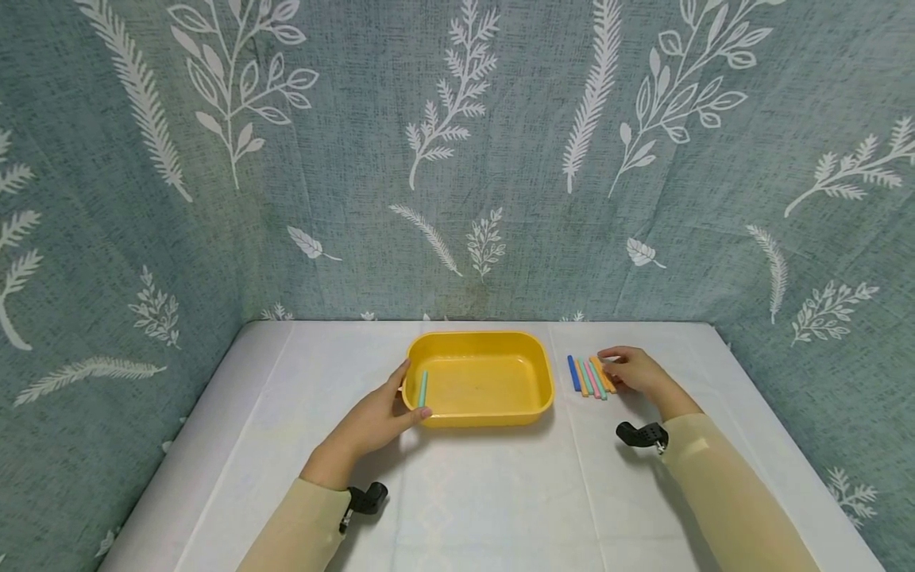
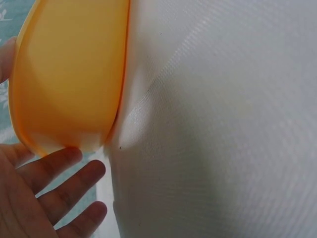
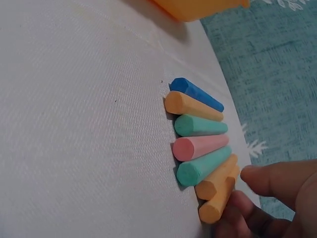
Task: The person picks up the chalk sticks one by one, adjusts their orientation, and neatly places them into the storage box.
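My left hand [image 1: 372, 421] holds the left end of a yellow plastic tray [image 1: 486, 419], thumb over the near rim and fingers at the outer side. Inside that end lies one mint-green chalk stick [image 1: 422, 389]. Several chalk sticks lie in a row right of the tray: a blue one [image 3: 198, 94], a pink one [image 3: 200, 147], others mint green and orange. At the row's right end, my right hand [image 1: 638, 372] has its fingertips beside the last orange chalk stick [image 3: 216, 204], which lies against its orange neighbour. A gap shows between those fingers in the right wrist view.
The tray and chalk lie on a white-covered table [image 1: 493, 500]. Behind and at both sides hangs blue-green cloth [image 1: 357, 159] with white leaf prints, meeting the table's back edge. Black wrist cameras [image 1: 642, 434] sit on both sleeves.
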Available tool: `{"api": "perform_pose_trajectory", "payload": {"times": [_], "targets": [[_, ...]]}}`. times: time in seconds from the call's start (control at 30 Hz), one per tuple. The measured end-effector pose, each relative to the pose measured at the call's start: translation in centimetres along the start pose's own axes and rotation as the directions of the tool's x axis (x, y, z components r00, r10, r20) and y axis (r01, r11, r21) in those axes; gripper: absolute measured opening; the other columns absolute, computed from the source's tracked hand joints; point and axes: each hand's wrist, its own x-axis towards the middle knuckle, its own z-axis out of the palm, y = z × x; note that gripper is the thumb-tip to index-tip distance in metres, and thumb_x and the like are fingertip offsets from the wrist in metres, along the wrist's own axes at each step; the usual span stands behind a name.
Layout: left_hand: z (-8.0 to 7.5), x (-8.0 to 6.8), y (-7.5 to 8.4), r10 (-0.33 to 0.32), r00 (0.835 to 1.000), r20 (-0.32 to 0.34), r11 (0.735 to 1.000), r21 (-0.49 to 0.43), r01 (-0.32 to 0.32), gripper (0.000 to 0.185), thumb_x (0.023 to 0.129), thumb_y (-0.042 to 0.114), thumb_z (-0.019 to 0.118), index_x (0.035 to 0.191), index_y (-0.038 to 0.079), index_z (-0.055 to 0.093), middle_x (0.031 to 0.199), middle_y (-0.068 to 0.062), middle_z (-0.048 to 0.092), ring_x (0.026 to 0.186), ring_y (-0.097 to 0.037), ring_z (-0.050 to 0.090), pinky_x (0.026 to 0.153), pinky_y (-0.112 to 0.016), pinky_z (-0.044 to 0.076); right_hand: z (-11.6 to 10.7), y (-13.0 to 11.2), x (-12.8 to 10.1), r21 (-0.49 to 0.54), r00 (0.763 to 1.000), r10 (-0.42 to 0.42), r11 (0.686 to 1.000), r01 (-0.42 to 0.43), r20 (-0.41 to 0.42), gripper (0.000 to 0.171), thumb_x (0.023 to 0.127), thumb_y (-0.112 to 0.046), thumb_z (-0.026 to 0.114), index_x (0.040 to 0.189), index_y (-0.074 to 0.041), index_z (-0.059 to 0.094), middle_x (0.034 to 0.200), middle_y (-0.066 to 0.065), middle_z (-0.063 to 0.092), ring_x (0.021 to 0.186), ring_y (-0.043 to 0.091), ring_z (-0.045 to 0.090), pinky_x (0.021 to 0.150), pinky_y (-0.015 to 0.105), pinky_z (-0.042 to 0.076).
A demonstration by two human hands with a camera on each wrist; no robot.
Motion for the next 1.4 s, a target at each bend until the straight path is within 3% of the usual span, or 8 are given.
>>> {"api": "perform_pose_trajectory", "payload": {"times": [0.33, 0.73, 1.03, 1.23, 1.4], "targets": [[0.1, 0.2, -0.2, -0.002, 1.000, -0.001, 1.000, -0.002, 0.002, 0.102, 0.089, 0.059, 0.067, 0.163, 0.016, 0.012, 0.148, -0.016, 0.049, 0.134, -0.033, 0.049, 0.111, -0.056, 0.035, 0.1, -0.1, 0.2, -0.101, 0.999, -0.045, 0.994, 0.048, 0.032, 0.041, 0.102, -0.007, 0.054, 0.142, 0.001, 0.052, 0.107, 0.019, 0.057, 0.073, 0.019, 0.055, 0.064, 0.032, 0.048], [0.0, 0.1, -0.1, 0.007, 1.000, -0.002, 1.000, -0.003, -0.007, 0.101, 0.090, 0.058, 0.067, 0.163, 0.015, 0.012, 0.146, -0.017, 0.051, 0.132, -0.033, 0.051, 0.111, -0.056, 0.034, -0.2, -0.1, 0.1, -0.157, 0.998, -0.021, 0.987, 0.029, 0.053, 0.053, 0.091, -0.003, 0.057, 0.143, -0.001, 0.051, 0.099, 0.015, 0.056, 0.069, 0.020, 0.053, 0.060, 0.032, 0.045], [0.1, 0.0, -0.4, 0.014, 1.000, 0.000, 1.000, -0.011, -0.014, 0.100, 0.091, 0.056, 0.068, 0.163, 0.015, 0.011, 0.143, -0.016, 0.054, 0.130, -0.032, 0.053, 0.110, -0.055, 0.036, -0.7, 0.1, -0.7, -0.249, 0.991, -0.085, 0.962, 0.109, 0.104, 0.051, 0.086, -0.004, 0.060, 0.136, 0.002, 0.053, 0.090, 0.011, 0.058, 0.066, 0.019, 0.054, 0.058, 0.031, 0.047], [0.1, 0.1, -0.4, 0.006, 1.000, -0.001, 1.000, -0.005, -0.006, 0.101, 0.090, 0.058, 0.067, 0.163, 0.016, 0.011, 0.143, -0.016, 0.054, 0.131, -0.032, 0.052, 0.110, -0.055, 0.035, -0.9, 0.2, -1.2, -0.246, 0.994, -0.074, 0.965, 0.091, 0.077, 0.040, 0.087, -0.007, 0.065, 0.125, 0.001, 0.056, 0.088, 0.010, 0.058, 0.066, 0.019, 0.056, 0.058, 0.032, 0.048], [0.1, 0.1, -0.4, 0.010, 1.000, 0.001, 1.000, -0.008, -0.010, 0.101, 0.090, 0.059, 0.067, 0.163, 0.016, 0.011, 0.143, -0.016, 0.054, 0.131, -0.032, 0.052, 0.111, -0.055, 0.035, -1.1, 0.3, -1.5, -0.219, 0.998, -0.051, 0.974, 0.060, 0.047, 0.040, 0.087, -0.007, 0.064, 0.125, 0.002, 0.054, 0.091, 0.013, 0.059, 0.069, 0.021, 0.059, 0.059, 0.033, 0.052]]}}
